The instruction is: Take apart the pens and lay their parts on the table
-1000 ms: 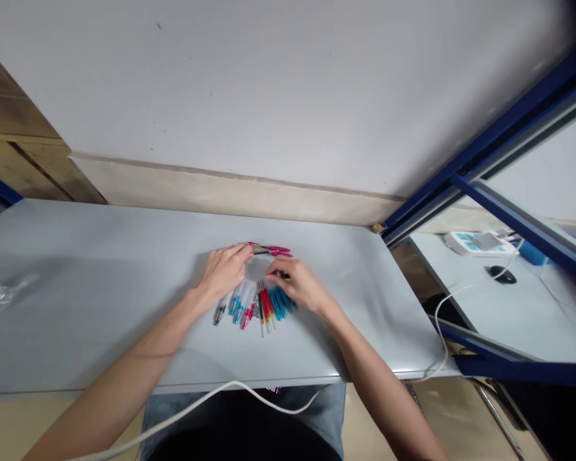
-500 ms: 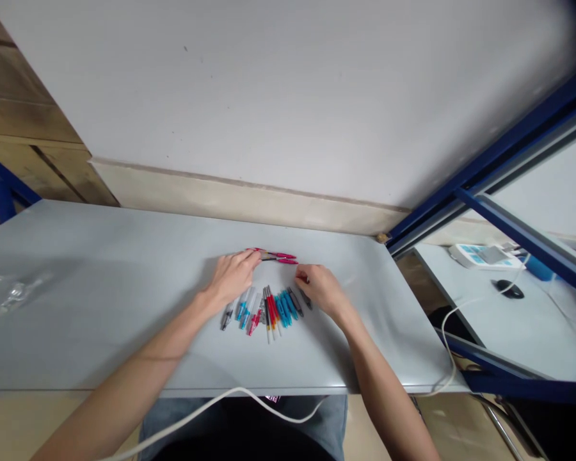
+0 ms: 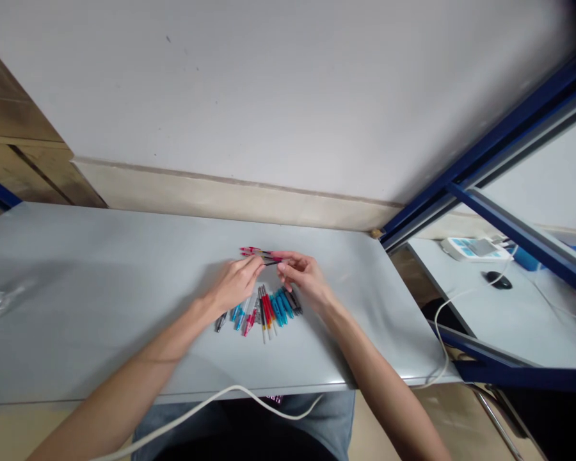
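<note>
Between my two hands is a thin dark pen refill (image 3: 271, 263). My left hand (image 3: 240, 280) pinches its left part, and the fingers of my right hand (image 3: 303, 276) are at its right end, beside a red pen part. Just behind lie pens with red ends (image 3: 250, 250), partly covered by my fingers. In front of my hands is a row of pen parts: clear barrels with black, blue and pink tips (image 3: 249, 320), red and dark refills (image 3: 267, 310), blue pieces (image 3: 282, 307) and dark grey pieces (image 3: 294, 301).
The pen parts lie on a grey table (image 3: 125, 288). Clear plastic (image 3: 0, 304) is at its left edge. A blue metal frame (image 3: 499, 224) stands at the right; beyond it are a black mouse (image 3: 498, 280) and a white device (image 3: 475, 250). A white cable (image 3: 240, 388) crosses in front.
My right hand has moved left and back from beside the dark grey pieces to the refill at my left hand. The view has shifted slightly.
</note>
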